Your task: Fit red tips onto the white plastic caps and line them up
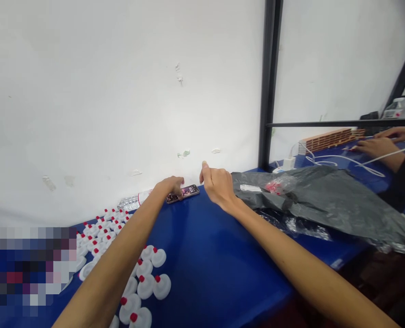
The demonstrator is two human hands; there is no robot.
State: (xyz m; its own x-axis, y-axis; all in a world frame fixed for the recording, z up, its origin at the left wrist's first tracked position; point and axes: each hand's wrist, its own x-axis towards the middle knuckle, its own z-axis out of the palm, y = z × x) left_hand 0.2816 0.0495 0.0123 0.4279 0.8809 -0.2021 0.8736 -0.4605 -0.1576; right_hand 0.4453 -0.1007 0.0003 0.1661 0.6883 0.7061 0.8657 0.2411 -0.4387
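My left hand (171, 186) is at the phone (190, 191) by the wall. Its thumb lies across the lit screen and the fingers curve past the far edge, with the hand's underside hidden. Right of the phone, my right hand (218, 184) hovers by the wall with fingers curled in and thumb raised; nothing shows in it. White round plastic caps with red tips (146, 286) lie in several clusters on the blue table (202, 255), under and beside my left forearm. A clear-and-white wrapped roll (134, 202) lies behind that forearm.
A grey plastic bag (311, 191) with clear wrapping spreads over the table on the right. A black metal post (269, 86) and crossbar stand behind it. Beyond are a white charger (289, 163) with cable, an orange-brown stack (328, 140) and another person's hands (380, 148).
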